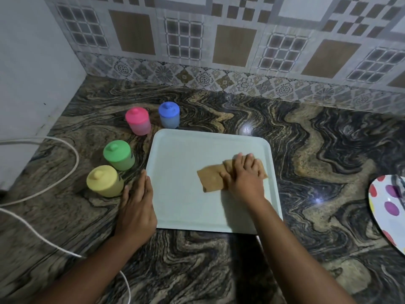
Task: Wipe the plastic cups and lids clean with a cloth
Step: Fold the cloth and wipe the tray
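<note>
Several lidded plastic cups stand upright on the counter left of a pale tray (175, 150): pink (138, 120), blue (169, 114), green (119, 155) and yellow (105, 181). A folded brown cloth (211, 178) lies on the tray. My right hand (246, 177) presses flat on the cloth's right part with fingers extended. My left hand (137, 207) rests on the tray's left edge, fingers straight, right beside the yellow cup.
A white cable (65, 148) loops across the counter at the left and runs down toward the front. A plate with coloured dots (388, 207) sits at the right edge. A tiled wall backs the marbled counter (317, 161); a plain wall closes the left.
</note>
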### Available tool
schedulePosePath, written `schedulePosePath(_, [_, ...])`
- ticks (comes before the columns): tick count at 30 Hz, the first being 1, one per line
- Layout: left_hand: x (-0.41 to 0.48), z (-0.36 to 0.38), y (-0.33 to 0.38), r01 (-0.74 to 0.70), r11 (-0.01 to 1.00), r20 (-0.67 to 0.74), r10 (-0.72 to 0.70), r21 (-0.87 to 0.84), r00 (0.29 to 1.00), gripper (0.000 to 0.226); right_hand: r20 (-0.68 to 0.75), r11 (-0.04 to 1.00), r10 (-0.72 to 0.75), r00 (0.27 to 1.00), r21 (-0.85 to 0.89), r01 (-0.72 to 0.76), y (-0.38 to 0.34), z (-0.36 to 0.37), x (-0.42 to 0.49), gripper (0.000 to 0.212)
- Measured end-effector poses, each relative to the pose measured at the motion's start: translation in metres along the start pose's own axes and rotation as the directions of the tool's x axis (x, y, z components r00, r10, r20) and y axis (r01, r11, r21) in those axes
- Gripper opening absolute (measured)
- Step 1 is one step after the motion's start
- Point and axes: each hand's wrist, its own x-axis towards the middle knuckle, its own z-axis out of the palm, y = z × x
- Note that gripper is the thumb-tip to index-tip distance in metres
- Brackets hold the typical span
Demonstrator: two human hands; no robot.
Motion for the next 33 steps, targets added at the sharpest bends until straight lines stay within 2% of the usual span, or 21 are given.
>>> schedulePosePath(1, [0.000,0.000,0.000,-0.001,1.000,0.000,0.001,0.005,1.000,0.068,-0.008,0.999,0.047,0.999,0.011,-0.047,-0.022,0.001,0.016,0.070])
schedulePosePath(3, [0.000,0.001,-0.001,-0.003,1.000,0.001,0.003,0.014,1.000,0.067,-0.004,0.999,0.009,1.000,0.045,-0.009,-0.067,0.009,0.037,0.057])
schedulePosePath(6, [0.001,0.002,-0.001,0.003,1.000,0.014,-0.003,0.025,1.000,0.067,0.044,0.978,-0.202,0.978,0.056,0.200,-0.131,0.031,0.033,0.050])
schedulePosePath(8, [0.001,0.001,0.000,0.020,1.000,0.021,-0.020,0.010,1.000,0.068,0.084,0.936,-0.351,0.932,0.050,0.348,-0.157,0.046,0.010,0.050])
schedulePosePath(12, [0.000,-0.001,0.001,0.017,0.999,0.002,-0.017,-0.047,1.000,0.070,0.146,0.872,-0.488,0.860,0.051,0.486,-0.147,0.056,-0.025,0.048])
schedulePosePath(15, [-0.001,-0.003,0.001,0.012,0.998,0.005,-0.012,-0.057,1.000,0.071,0.209,0.815,-0.575,0.791,0.062,0.575,-0.120,0.047,-0.044,0.045])
schedulePosePath(18, [0.000,-0.004,0.001,0.006,1.000,0.021,-0.005,-0.026,1.000,0.072,0.209,0.761,-0.647,0.734,0.103,0.641,-0.079,0.040,-0.072,0.047])
schedulePosePath(20, [0.000,-0.003,0.000,0.000,1.000,0.021,0.001,-0.010,1.000,0.069,0.198,0.779,-0.624,0.756,0.079,0.623,-0.037,0.037,-0.079,0.054])
schedulePosePath(22, [0.001,-0.001,-0.001,-0.003,1.000,0.017,0.003,0.012,1.000,0.067,0.144,0.855,-0.517,0.844,0.035,0.517,0.008,0.026,-0.077,0.060])
schedulePosePath(24, [0.001,0.002,-0.002,-0.005,1.000,0.018,0.005,0.020,1.000,0.067,0.076,0.942,-0.335,0.939,0.021,0.335,0.041,0.011,-0.065,0.065])
schedulePosePath(26, [0.001,0.002,-0.002,-0.009,1.000,0.025,0.009,0.016,1.000,0.067,-0.005,0.987,-0.160,0.987,0.013,0.160,0.044,0.003,-0.034,0.066])
schedulePosePath(28, [0.002,0.002,-0.003,-0.012,1.000,0.028,0.012,0.016,1.000,0.067,-0.056,0.999,-0.031,0.998,0.026,0.033,0.016,0.002,0.004,0.058])
schedulePosePath(30, [0.002,0.002,-0.003,-0.010,1.000,0.025,0.009,0.021,1.000,0.067,-0.041,0.997,-0.067,0.997,0.043,0.069,-0.026,0.009,0.028,0.055])
schedulePosePath(33, [0.001,0.003,-0.001,0.000,1.000,0.020,0.000,0.008,1.000,0.067,0.003,0.929,-0.368,0.930,0.038,0.368,-0.071,0.033,0.009,0.054])
